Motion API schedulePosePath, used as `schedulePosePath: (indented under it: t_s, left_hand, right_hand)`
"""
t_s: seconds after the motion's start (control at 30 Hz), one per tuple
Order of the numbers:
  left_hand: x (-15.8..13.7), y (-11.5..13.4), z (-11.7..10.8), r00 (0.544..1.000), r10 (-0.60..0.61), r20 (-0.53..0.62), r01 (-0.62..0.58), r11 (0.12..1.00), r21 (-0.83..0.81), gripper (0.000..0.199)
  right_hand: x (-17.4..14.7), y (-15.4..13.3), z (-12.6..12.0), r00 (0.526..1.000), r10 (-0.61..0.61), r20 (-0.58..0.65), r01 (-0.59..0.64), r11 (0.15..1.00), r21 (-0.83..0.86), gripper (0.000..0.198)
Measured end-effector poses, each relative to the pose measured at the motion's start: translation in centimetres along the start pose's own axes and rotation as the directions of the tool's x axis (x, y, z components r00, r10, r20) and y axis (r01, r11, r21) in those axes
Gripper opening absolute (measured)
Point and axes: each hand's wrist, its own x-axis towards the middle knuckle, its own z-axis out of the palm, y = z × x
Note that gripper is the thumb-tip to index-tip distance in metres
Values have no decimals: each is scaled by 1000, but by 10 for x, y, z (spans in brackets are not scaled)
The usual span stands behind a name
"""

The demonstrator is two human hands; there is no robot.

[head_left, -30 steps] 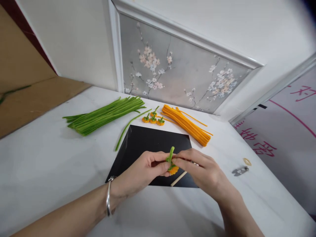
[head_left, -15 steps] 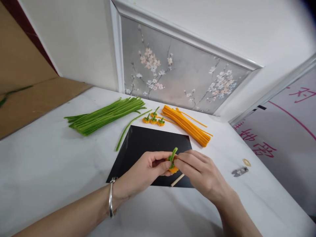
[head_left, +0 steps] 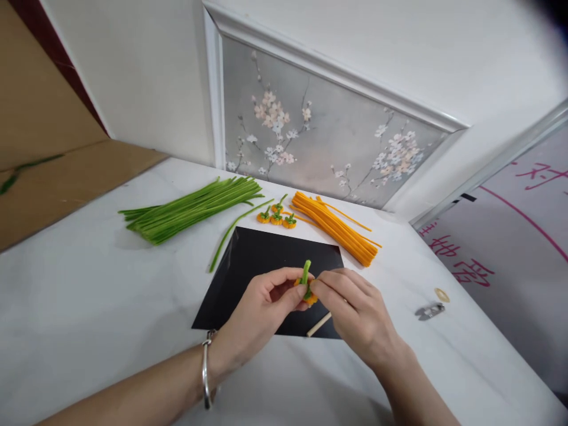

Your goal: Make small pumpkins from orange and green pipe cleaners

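Over the black mat [head_left: 257,254], my left hand [head_left: 260,305] pinches a small pipe-cleaner pumpkin [head_left: 312,298] between thumb and fingers. It has an orange ribbed body and a green top with an upright stem. My right hand [head_left: 359,310] is closed at the pumpkin's right side, its fingertips pressed against the green and orange parts. Those fingers hide much of the body. A pale wooden stick [head_left: 318,326] lies on the mat, partly under my right hand. Behind the mat sit several similar small pumpkins [head_left: 276,218] in a cluster.
A bundle of green pipe cleaners [head_left: 190,212] lies at the back left, with one loose green pipe cleaner [head_left: 228,231] beside the mat. Orange pipe cleaners [head_left: 335,228] lie at the back right. Small snips [head_left: 430,312] and a yellowish ring [head_left: 442,294] are at the right.
The pumpkin has tipped slightly in my fingers, its stem now more upright and a little further left. Both hands still hold on to it. The view has shifted slightly.
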Motion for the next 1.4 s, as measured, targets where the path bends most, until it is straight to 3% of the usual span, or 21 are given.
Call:
schedulePosePath:
  t_s: [0.13,0.23,0.43,0.63,0.77,0.9,1.0,1.13,1.3,1.4]
  left_hand:
    - [0,1,1,999,49,13,-49,998,44,12]
    - [-1,1,1,988,152,4,-151,976,157,10]
    - [-3,-6,0,919,393,1,-359,839,408,15]
    - [-2,-13,-1,843,538,-5,-433,683,589,20]
    - [-1,-15,-1,849,528,-26,-410,688,599,15]
    - [2,-14,-2,920,371,-124,-282,850,445,8]
    - [4,-11,-4,955,244,-167,-182,931,316,6]
    - [5,-7,-7,969,198,-145,-157,955,253,7]
    - [4,-8,-7,973,223,-52,-190,913,360,8]
    - [4,-8,-5,971,236,-47,-196,889,415,9]
  right_hand:
    - [2,-2,4,998,60,-36,-60,998,9,17]
    - [4,-7,7,988,151,-43,-152,988,-19,16]
    - [9,-23,11,959,270,-85,-280,947,-159,17]
    - [15,-39,22,927,338,-165,-374,873,-314,22]
    - [18,-39,22,860,489,-143,-506,853,-128,20]
    - [17,-32,13,765,643,43,-631,733,254,21]
    - [16,-27,9,805,585,93,-580,745,329,19]
    - [14,-24,9,857,515,4,-499,828,255,12]
    - [12,-21,8,895,447,-4,-436,874,213,14]
    - [12,-21,9,923,385,-17,-382,920,91,17]
